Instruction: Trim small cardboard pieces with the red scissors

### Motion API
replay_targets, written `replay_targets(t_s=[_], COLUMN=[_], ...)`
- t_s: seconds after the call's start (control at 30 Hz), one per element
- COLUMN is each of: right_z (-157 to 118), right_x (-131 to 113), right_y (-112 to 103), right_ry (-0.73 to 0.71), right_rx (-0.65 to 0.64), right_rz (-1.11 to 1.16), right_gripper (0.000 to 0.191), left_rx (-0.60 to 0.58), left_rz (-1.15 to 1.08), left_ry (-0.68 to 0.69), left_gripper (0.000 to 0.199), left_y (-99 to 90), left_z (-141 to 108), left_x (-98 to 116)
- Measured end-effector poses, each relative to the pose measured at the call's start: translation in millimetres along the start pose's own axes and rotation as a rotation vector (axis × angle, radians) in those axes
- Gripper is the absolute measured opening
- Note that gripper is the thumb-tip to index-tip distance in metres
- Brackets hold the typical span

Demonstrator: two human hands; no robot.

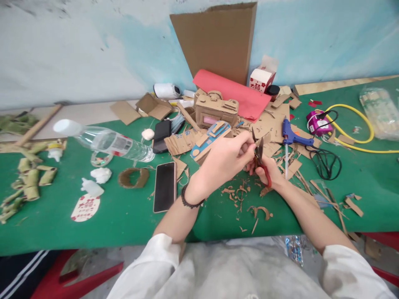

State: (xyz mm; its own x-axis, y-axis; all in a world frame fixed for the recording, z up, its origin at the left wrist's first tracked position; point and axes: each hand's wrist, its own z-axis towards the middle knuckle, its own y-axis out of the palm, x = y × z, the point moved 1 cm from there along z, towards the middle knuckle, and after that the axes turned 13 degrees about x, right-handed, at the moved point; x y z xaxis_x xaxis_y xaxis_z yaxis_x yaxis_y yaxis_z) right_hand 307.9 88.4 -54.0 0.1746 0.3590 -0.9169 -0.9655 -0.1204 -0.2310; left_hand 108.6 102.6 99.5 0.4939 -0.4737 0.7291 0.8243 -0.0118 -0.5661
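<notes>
My right hand (270, 172) is closed round a pair of scissors (259, 158) with red handles and dark blades that point up and away from me. Close against the blades, my left hand (229, 153) pinches its fingers together; whatever they grip is too small or hidden to make out. Just beyond my left hand lies a blue-and-brown cardboard piece (204, 145). Behind it stands a camera-shaped cardboard model (216, 110). Small cardboard trimmings (240, 194) are scattered on the green table below my hands.
Right of my hands lie a blue glue gun (294, 135), its black cord (326, 162) and a yellow cable (370, 120). A phone (164, 187), a plastic bottle (109, 141) and a cardboard ring (134, 177) are on the left. Red paper (230, 93) lies at the back.
</notes>
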Motion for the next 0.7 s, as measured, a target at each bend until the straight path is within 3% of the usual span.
replay_targets(t_s=[0.4,0.7], right_z=[3.9,2.6], right_x=[-2.7,-4.7], right_y=[2.6,4.1], right_ry=[0.013,0.161], right_rx=[0.002,0.062], right_rz=[-0.062,-0.087], right_gripper=[0.063,0.052], left_rx=[0.035,-0.017], left_rz=[0.182,0.132], left_ry=[0.032,0.018], left_gripper=[0.010,0.012], left_y=[11.0,11.7], left_z=[2.2,5.1], left_x=[-11.1,-13.4])
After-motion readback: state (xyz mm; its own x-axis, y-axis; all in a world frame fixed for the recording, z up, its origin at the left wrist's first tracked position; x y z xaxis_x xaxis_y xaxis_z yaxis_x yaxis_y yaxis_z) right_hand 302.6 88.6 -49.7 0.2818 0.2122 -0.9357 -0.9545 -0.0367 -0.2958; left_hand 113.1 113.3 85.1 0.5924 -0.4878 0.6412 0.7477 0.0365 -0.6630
